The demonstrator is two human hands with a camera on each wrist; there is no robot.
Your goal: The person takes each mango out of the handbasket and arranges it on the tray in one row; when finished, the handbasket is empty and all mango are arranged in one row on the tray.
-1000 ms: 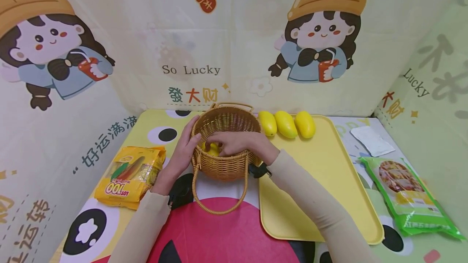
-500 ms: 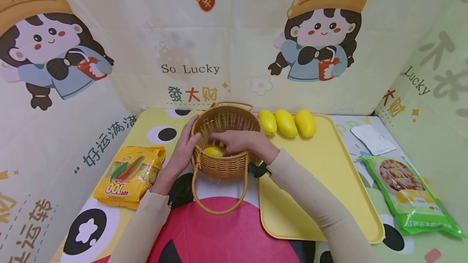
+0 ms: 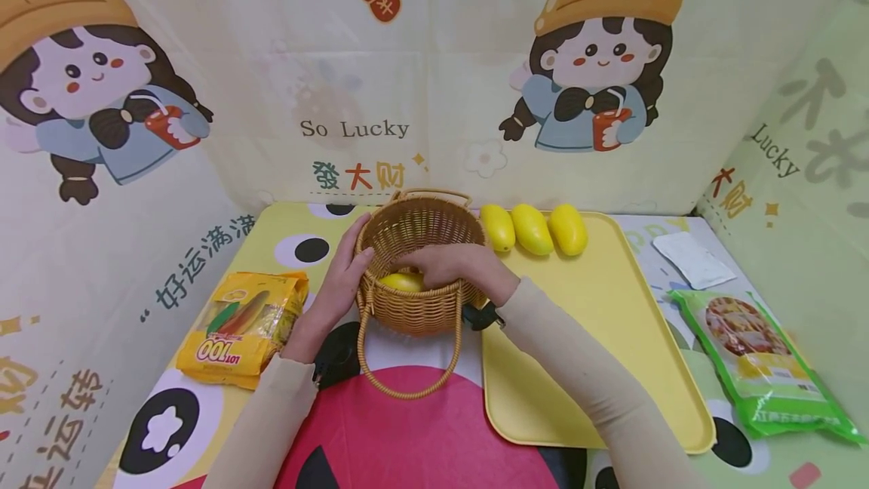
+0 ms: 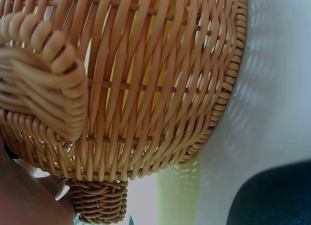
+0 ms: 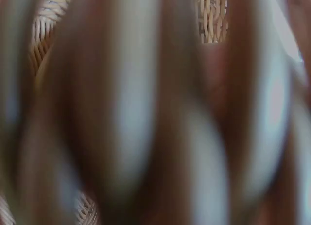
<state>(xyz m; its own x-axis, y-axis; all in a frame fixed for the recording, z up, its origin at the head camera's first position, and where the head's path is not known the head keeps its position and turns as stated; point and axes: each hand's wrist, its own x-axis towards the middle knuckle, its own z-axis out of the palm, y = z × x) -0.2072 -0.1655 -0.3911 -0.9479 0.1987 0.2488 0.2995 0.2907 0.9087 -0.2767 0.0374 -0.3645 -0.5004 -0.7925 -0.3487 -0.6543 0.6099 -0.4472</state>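
A round wicker basket (image 3: 421,315) stands in the middle of the table, its mouth tilted towards me and one handle folded down in front. My left hand (image 3: 342,278) grips the basket's left rim, thumb over the edge and fingers along the outside. My right hand (image 3: 451,264) reaches into the basket over the right rim, bent over the right end of a yellow mango (image 3: 402,282). Its fingertips are hidden, so I cannot tell whether they hold the mango. Blurred wicker fills most of the right wrist view. Yellow shows through the weave in the left wrist view.
Right of the basket lies a yellow tray (image 3: 577,368), with three mangoes (image 3: 532,230) in a row at its far left end. A yellow snack bag (image 3: 244,327) lies at left. A green food packet (image 3: 763,361) and a white sachet (image 3: 692,260) lie at right.
My right hand has shifted slightly right inside the basket, so more of the mango shows. The left hand and the basket have stayed in place.
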